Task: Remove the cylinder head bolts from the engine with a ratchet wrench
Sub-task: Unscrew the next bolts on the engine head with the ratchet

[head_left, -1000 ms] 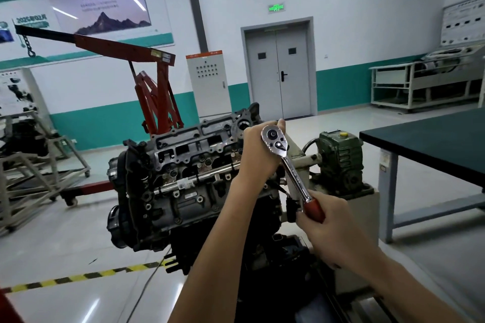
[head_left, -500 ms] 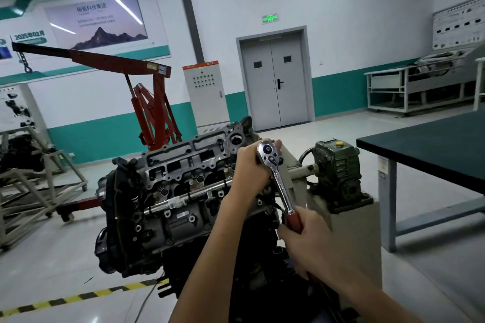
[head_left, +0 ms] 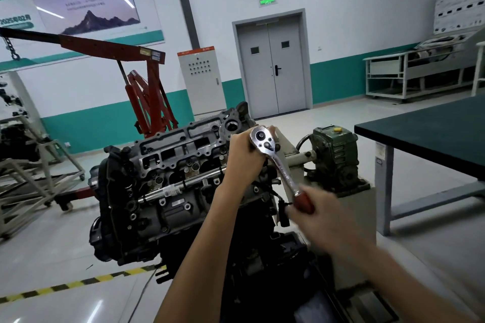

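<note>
- Ratchet wrench [head_left: 278, 162] handle has swung right since 0.5 s ago; right hand [head_left: 320, 215] blurred, gripping red handle.
- Engine [head_left: 168, 178] on stand [head_left: 354, 217], left of green worktop [head_left: 433, 134].
- Left hand [head_left: 244, 157] curled around wrench head at engine's upper right end.
- Wrench head's seat on engine: hidden.

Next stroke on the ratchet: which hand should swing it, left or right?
Right. The right hand grips the ratchet wrench by its red handle, the lever's far end. The left hand is curled round the wrench's head over the engine, likely better for steadying it.
</note>
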`<state>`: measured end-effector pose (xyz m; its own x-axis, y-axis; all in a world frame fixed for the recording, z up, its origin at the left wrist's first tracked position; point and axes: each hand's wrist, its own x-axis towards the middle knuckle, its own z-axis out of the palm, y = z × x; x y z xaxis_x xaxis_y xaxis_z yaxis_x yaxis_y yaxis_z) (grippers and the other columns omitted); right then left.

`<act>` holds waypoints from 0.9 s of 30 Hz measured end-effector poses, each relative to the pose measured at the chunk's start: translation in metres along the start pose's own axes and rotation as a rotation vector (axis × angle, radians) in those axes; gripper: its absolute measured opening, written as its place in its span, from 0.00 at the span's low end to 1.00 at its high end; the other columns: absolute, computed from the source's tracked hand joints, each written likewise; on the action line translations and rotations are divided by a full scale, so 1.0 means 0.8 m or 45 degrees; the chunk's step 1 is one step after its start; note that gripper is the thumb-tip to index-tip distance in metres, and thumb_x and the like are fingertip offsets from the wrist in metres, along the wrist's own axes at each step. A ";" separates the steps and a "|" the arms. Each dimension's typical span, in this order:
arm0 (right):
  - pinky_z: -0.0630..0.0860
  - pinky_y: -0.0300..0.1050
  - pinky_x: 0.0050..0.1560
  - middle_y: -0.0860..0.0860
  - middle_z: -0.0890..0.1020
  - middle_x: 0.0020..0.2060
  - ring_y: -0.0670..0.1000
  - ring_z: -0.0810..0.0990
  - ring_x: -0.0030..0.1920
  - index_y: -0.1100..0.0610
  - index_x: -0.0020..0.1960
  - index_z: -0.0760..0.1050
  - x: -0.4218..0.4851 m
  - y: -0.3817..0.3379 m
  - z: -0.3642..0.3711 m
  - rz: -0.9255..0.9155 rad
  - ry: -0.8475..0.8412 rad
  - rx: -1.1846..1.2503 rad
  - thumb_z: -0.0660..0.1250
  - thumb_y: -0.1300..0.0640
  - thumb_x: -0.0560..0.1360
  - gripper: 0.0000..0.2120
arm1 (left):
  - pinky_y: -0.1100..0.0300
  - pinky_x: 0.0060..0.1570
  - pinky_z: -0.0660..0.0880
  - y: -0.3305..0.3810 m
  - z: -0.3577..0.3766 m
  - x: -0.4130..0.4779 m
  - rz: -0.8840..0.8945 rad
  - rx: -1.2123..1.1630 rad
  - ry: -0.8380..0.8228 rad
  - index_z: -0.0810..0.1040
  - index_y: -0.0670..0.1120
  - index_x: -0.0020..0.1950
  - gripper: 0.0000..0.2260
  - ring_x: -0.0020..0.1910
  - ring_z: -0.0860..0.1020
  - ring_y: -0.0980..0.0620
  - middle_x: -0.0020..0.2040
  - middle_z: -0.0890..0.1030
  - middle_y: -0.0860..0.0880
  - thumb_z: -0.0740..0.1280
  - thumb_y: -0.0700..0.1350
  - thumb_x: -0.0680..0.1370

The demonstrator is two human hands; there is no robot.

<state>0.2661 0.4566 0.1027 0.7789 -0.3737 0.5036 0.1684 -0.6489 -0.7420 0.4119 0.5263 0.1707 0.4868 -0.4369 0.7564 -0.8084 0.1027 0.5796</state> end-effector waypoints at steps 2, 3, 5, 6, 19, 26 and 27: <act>0.63 0.32 0.21 0.46 0.71 0.20 0.43 0.68 0.20 0.53 0.34 0.70 -0.016 -0.019 0.049 0.109 0.112 0.358 0.67 0.63 0.70 0.09 | 0.57 0.29 0.62 -0.002 0.003 0.000 0.002 0.016 0.035 0.66 0.44 0.28 0.18 0.27 0.63 0.55 0.25 0.67 0.51 0.65 0.34 0.77; 0.64 0.34 0.20 0.46 0.69 0.20 0.44 0.67 0.19 0.52 0.33 0.69 -0.017 -0.028 0.069 0.145 0.137 0.485 0.66 0.63 0.70 0.11 | 0.57 0.29 0.62 -0.002 0.003 0.000 0.008 0.021 0.034 0.66 0.44 0.28 0.19 0.28 0.63 0.55 0.25 0.66 0.51 0.64 0.32 0.76; 0.64 0.37 0.21 0.47 0.68 0.20 0.46 0.66 0.19 0.52 0.32 0.67 -0.017 -0.034 0.088 0.159 0.145 0.521 0.64 0.62 0.70 0.11 | 0.58 0.30 0.62 -0.002 0.002 0.001 0.006 0.018 0.016 0.66 0.45 0.28 0.19 0.28 0.63 0.55 0.25 0.66 0.51 0.64 0.32 0.76; 0.65 0.38 0.22 0.47 0.68 0.21 0.46 0.67 0.20 0.52 0.32 0.67 -0.016 -0.032 0.082 0.149 0.133 0.447 0.64 0.63 0.70 0.11 | 0.60 0.30 0.62 -0.001 0.000 0.002 -0.001 0.017 0.000 0.66 0.48 0.27 0.20 0.28 0.63 0.57 0.25 0.67 0.54 0.65 0.33 0.76; 0.66 0.32 0.26 0.49 0.73 0.26 0.43 0.68 0.24 0.51 0.35 0.70 -0.004 -0.003 0.001 -0.005 0.033 -0.053 0.68 0.65 0.70 0.12 | 0.59 0.30 0.64 0.002 -0.002 -0.005 0.000 -0.012 -0.013 0.73 0.38 0.30 0.14 0.29 0.66 0.53 0.27 0.72 0.45 0.66 0.35 0.76; 0.68 0.40 0.25 0.48 0.67 0.23 0.46 0.67 0.22 0.52 0.33 0.66 -0.019 -0.032 0.081 0.118 0.163 0.362 0.65 0.64 0.70 0.12 | 0.63 0.30 0.63 0.003 -0.003 -0.001 -0.013 0.026 -0.037 0.68 0.46 0.29 0.18 0.27 0.63 0.59 0.26 0.67 0.53 0.66 0.36 0.78; 0.66 0.35 0.25 0.47 0.68 0.23 0.43 0.67 0.23 0.53 0.33 0.67 -0.014 -0.022 0.059 0.068 0.124 0.232 0.66 0.65 0.69 0.12 | 0.64 0.30 0.63 0.004 -0.005 0.001 -0.007 0.049 -0.050 0.67 0.48 0.28 0.20 0.26 0.64 0.61 0.25 0.68 0.54 0.66 0.37 0.78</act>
<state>0.2828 0.5037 0.0888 0.7291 -0.4722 0.4954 0.2418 -0.4994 -0.8319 0.4112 0.5302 0.1742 0.4787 -0.4722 0.7402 -0.8182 0.0658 0.5712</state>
